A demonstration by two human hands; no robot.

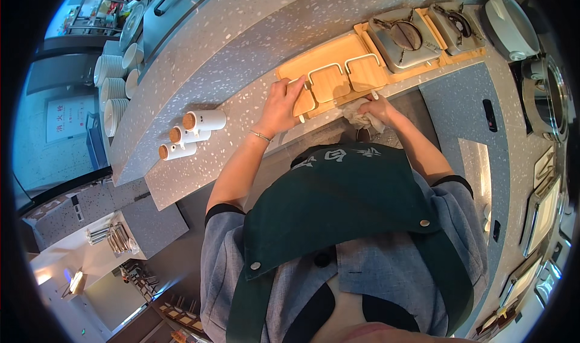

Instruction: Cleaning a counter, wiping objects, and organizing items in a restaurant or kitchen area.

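Note:
My left hand [282,106] grips the leftmost of three small wooden boards with white wire handles, its fingers over the handle and part of the board [304,103] hidden beneath them. Beside it sit the middle board [330,85] and the right board [364,74], all on a larger light wooden tray [312,58]. My right hand [383,112] holds a crumpled pale cloth [360,115] at the counter's front edge, just below the right board. A white rod end shows by its fingers.
Two portable gas burners [404,39] [456,25] in wooden frames stand right of the tray, with a pale pot [512,28] beyond. Several white cork-stoppered jars [206,120] stand left on the speckled counter [244,134]. A raised ledge [244,39] runs behind. Stacked white bowls [113,89] are far left.

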